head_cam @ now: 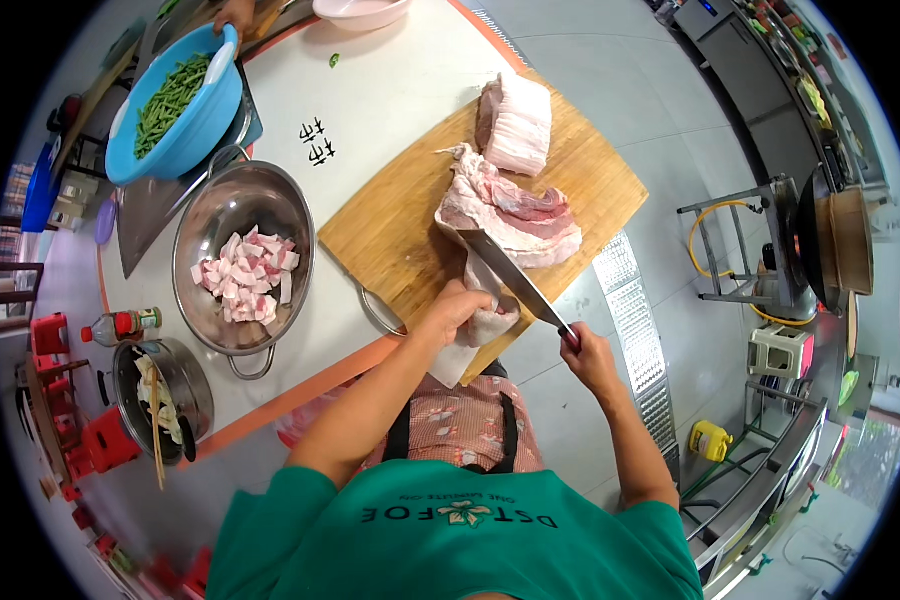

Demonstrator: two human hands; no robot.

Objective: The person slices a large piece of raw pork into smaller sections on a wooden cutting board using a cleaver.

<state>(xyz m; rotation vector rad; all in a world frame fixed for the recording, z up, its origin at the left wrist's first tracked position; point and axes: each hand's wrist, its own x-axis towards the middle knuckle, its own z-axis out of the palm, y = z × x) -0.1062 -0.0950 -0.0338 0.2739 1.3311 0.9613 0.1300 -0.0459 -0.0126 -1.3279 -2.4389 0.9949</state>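
A large slab of raw pork [514,217] lies on a wooden cutting board [390,225] in front of me. My left hand [456,309] grips a loose flap of pork skin [491,322] that hangs over the board's near edge. In my right hand [591,360] is the handle of a cleaver [521,281]. Its blade slants across the slab where the flap joins it, but I cannot tell how deep the edge sits. Farther back on the board rests a second thick block of pork [517,124].
On the white table [292,90], a steel basin [244,187] holds cut pork pieces. Beyond it another person's hand [236,15] touches a blue basin [217,112] of green beans. A steel pot [187,390] with chopsticks stands at the left edge. A wok [814,232] is at the right.
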